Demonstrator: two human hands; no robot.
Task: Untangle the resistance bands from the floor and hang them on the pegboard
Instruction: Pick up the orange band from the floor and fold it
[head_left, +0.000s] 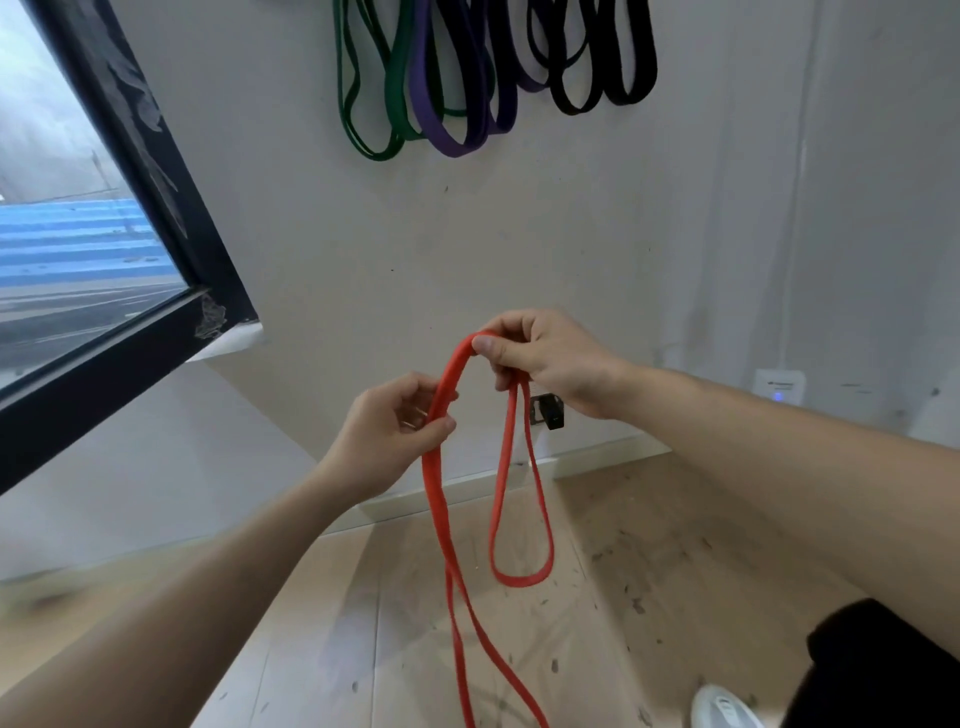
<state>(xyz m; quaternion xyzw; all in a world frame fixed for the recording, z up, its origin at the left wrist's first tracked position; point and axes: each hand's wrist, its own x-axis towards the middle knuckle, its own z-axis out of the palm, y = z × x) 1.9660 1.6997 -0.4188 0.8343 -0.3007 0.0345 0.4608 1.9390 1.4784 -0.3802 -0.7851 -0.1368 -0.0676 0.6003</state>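
Bright soft daylight from window at left; wide-angle bending at edges; lower-left corner blurred

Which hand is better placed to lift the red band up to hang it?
Probably the right hand: it pinches the band's top bend, higher and nearer the hung bands; the left hand grips lower down.
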